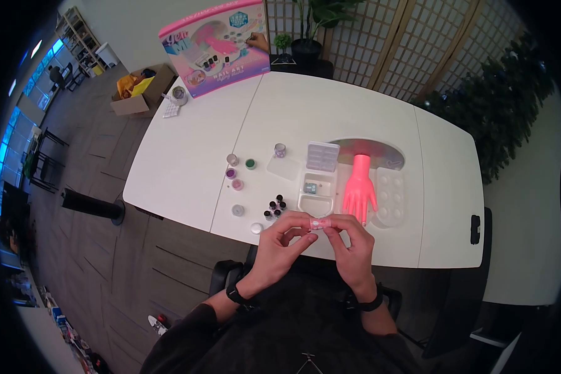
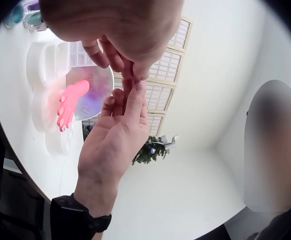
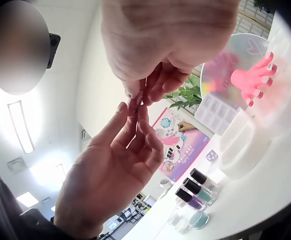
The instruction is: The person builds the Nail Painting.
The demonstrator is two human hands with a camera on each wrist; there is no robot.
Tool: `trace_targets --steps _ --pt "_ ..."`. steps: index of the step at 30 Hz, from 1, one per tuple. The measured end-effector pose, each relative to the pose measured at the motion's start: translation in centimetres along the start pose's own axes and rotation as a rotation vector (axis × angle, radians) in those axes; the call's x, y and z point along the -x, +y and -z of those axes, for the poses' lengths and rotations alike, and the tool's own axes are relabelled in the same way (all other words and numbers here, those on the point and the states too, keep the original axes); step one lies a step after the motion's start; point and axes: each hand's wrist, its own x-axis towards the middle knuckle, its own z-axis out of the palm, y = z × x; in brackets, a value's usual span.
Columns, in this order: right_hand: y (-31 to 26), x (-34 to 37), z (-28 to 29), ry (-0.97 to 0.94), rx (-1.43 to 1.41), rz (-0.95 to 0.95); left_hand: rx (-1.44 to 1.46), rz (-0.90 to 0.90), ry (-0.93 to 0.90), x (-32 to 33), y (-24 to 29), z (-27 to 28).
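Note:
Both hands meet in front of the chest, above the table's near edge. Between their fingertips is a small pink-and-white strip-like piece (image 1: pixel 318 224); its exact kind I cannot tell. My left hand (image 1: pixel 283 245) pinches its left end and my right hand (image 1: pixel 354 250) pinches the other. In both wrist views the fingers mostly cover it. Just beyond the right hand lies a bright pink model hand (image 1: pixel 359 184), fingers toward me, on a white base. Left of it stands a white compartment tray (image 1: pixel 302 204) holding a small bluish item (image 1: pixel 311 187).
Several black-capped nail polish bottles (image 1: pixel 276 207) cluster left of the tray. Small pots, including a green one (image 1: pixel 250 164) and a purple one (image 1: pixel 231 173), stand farther left. A nail art box (image 1: pixel 218 50) is upright at the back left. A black object (image 1: pixel 475 229) lies at the right edge.

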Motion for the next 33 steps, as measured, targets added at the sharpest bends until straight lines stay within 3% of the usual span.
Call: trace_targets --steps 7,14,20,22,26,28,33 --pt "-0.4 -0.2 0.0 -0.074 -0.011 0.011 -0.075 -0.064 0.093 -0.1 -0.7 0.3" --pt "0.0 0.4 -0.4 -0.011 -0.030 -0.025 -0.074 -0.102 0.089 -0.2 -0.9 -0.1" --pt "0.5 0.7 -0.5 0.073 -0.150 -0.215 -0.109 -0.108 0.095 -0.7 -1.3 -0.1" --pt "1.0 0.4 0.1 -0.028 0.031 -0.110 -0.123 -0.097 0.092 -1.0 -1.8 0.2" --pt "-0.6 -1.1 0.5 0.004 0.031 -0.151 -0.290 -0.116 0.043 -1.5 -1.9 0.6" --pt "-0.4 -1.8 1.6 -0.165 0.156 -0.070 -0.374 -0.137 0.009 -1.9 -1.3 0.8" --pt "0.6 -3.6 2.6 -0.310 0.272 -0.048 -0.581 -0.220 -0.036 -3.3 -0.7 1.3"
